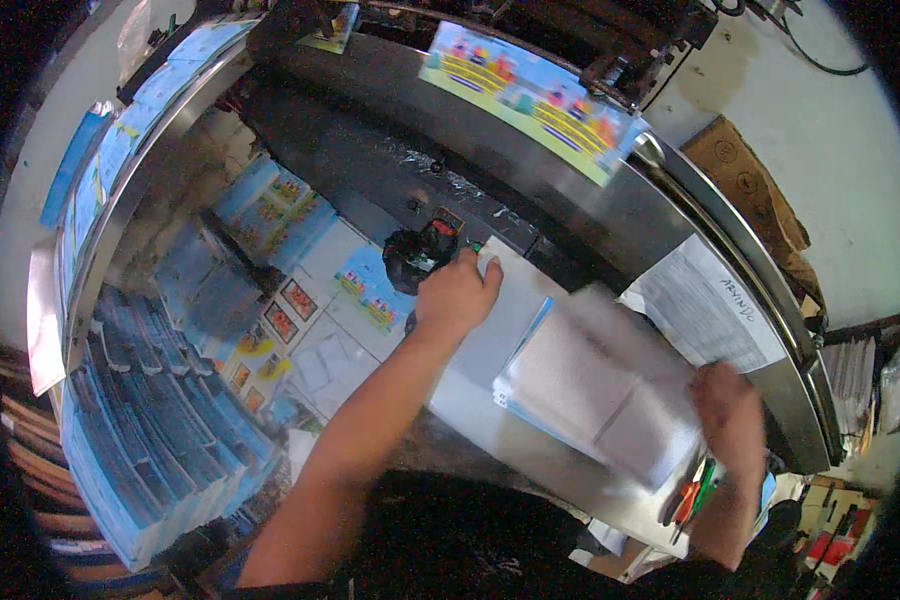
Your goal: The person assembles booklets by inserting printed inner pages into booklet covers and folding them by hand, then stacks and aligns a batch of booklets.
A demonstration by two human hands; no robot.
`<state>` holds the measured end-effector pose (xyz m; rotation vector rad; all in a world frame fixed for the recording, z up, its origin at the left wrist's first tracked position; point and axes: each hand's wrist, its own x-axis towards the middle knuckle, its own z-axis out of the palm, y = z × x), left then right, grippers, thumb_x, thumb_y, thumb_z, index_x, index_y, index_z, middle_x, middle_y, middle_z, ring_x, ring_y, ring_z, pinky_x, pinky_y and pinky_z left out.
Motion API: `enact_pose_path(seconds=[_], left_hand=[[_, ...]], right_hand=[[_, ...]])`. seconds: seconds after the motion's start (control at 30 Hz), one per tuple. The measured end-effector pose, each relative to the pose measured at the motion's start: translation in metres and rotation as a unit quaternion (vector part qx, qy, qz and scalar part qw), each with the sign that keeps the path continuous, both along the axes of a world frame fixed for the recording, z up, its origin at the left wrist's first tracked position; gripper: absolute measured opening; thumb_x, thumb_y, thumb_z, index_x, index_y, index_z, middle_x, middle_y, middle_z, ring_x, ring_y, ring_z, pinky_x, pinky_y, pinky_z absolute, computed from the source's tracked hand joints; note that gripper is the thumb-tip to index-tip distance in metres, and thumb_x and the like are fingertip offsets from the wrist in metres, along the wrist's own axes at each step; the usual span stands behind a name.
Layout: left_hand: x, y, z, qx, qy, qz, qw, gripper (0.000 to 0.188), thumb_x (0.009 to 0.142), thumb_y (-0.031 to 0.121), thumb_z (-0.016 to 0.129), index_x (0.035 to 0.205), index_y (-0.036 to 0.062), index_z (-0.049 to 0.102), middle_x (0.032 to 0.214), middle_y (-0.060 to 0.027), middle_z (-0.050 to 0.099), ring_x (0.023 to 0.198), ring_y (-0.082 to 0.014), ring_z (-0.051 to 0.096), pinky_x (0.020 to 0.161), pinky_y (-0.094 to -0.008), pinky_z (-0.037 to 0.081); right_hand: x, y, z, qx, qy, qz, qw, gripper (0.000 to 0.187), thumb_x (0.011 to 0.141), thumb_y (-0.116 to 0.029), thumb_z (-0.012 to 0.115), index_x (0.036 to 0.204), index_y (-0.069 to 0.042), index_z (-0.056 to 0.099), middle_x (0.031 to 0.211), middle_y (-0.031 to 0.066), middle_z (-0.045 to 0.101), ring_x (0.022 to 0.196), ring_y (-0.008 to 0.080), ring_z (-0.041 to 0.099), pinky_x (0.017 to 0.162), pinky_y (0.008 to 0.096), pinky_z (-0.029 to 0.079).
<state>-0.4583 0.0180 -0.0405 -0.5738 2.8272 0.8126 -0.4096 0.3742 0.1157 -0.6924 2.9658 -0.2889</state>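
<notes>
My left hand (457, 294) rests at the far corner of a white board (470, 352), its fingers curled. Right beside it sits a crumpled black bundle (407, 262); what the fingers hold, if anything, is hidden. On the board lies a stack of pale sheets (570, 385) with blue edges, its right part smeared by motion. My right hand (727, 410) is near the right end of that stack, blurred, so its fingers do not show clearly.
Several tall piles of blue-edged booklets (160, 440) stand at the left. A colourful printed sheet (530, 100) hangs from the machine at the far side. A handwritten paper (705, 300) lies on the metal edge at right. Red-handled pliers (683, 502) lie near my right wrist.
</notes>
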Motion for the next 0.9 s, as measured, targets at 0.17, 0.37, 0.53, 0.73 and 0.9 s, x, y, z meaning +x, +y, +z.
enact_pose_path(seconds=[0.17,0.37,0.53,0.73,0.9], left_hand=[[-0.003,0.002,-0.008,-0.037,0.039,0.000,0.999,0.050,0.096,0.047,0.042,0.107,0.0011,0.057,0.091,-0.0254,0.070,0.086,-0.0423,0.069,0.080,-0.0539,0.053],[-0.005,0.004,-0.002,-0.020,0.019,-0.009,1.000,0.051,0.096,0.047,0.041,0.109,0.0012,0.057,0.094,-0.0260,0.070,0.091,-0.0421,0.068,0.083,-0.0534,0.052],[-0.003,0.006,-0.001,-0.020,-0.005,0.004,1.000,0.053,0.096,0.049,0.040,0.111,0.0005,0.057,0.097,-0.0276,0.069,0.094,-0.0431,0.067,0.086,-0.0528,0.051],[0.001,0.002,0.001,-0.040,0.001,-0.004,0.999,0.055,0.096,0.050,0.040,0.117,0.0018,0.057,0.100,-0.0294,0.068,0.097,-0.0459,0.066,0.089,-0.0546,0.049],[0.001,0.004,-0.007,-0.063,0.006,0.011,0.998,0.052,0.095,0.049,0.042,0.114,0.0037,0.059,0.095,-0.0295,0.068,0.092,-0.0472,0.066,0.084,-0.0555,0.050]], right_hand=[[-0.089,0.040,0.057,0.034,0.410,-0.065,0.909,0.034,0.089,-0.003,0.061,0.123,-0.004,0.063,0.110,0.0183,0.063,0.102,0.0341,0.063,0.089,0.0413,0.050],[-0.152,0.035,0.003,-0.033,0.361,-0.062,0.930,0.048,0.080,0.005,0.061,0.125,-0.012,0.066,0.111,0.0138,0.064,0.106,0.0324,0.060,0.090,0.0415,0.049],[-0.122,0.020,-0.043,0.011,0.351,0.046,0.935,0.040,0.075,-0.002,0.065,0.113,-0.012,0.071,0.100,0.0135,0.064,0.094,0.0323,0.060,0.079,0.0439,0.050],[-0.038,0.007,-0.069,-0.017,0.107,0.034,0.994,0.028,0.077,-0.010,0.072,0.105,-0.006,0.069,0.105,0.0115,0.065,0.099,0.0343,0.061,0.089,0.0442,0.050],[0.048,-0.023,-0.069,0.008,-0.087,0.055,0.995,0.053,0.080,-0.033,0.075,0.124,-0.008,0.061,0.124,0.0134,0.057,0.114,0.0326,0.055,0.095,0.0453,0.048]])
